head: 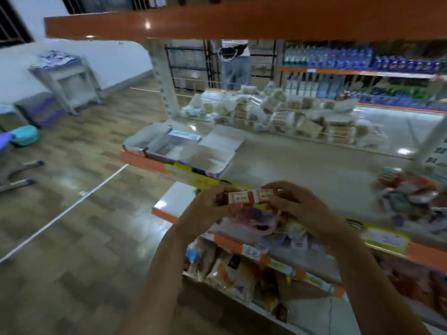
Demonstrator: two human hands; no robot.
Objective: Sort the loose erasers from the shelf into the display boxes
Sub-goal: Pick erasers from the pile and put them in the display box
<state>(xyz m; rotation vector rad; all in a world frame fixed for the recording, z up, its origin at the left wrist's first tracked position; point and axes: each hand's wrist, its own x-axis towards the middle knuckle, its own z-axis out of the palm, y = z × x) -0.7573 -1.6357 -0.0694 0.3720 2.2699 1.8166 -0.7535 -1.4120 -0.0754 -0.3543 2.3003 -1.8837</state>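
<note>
Both hands are raised in front of the shelf edge, holding wrapped erasers end to end between them. My left hand grips the left white-and-orange eraser. My right hand pinches the right one. Two open display boxes with raised white flaps stand at the left end of the middle shelf, behind and left of my hands. A heap of loose erasers lies at the right on the same shelf. The view is blurred.
An orange upper shelf overhangs. Clear packets are piled at the shelf's back. Lower shelves hold bagged goods. A person stands beyond the rack. Wooden floor stretches left, with a teal container and a grey table.
</note>
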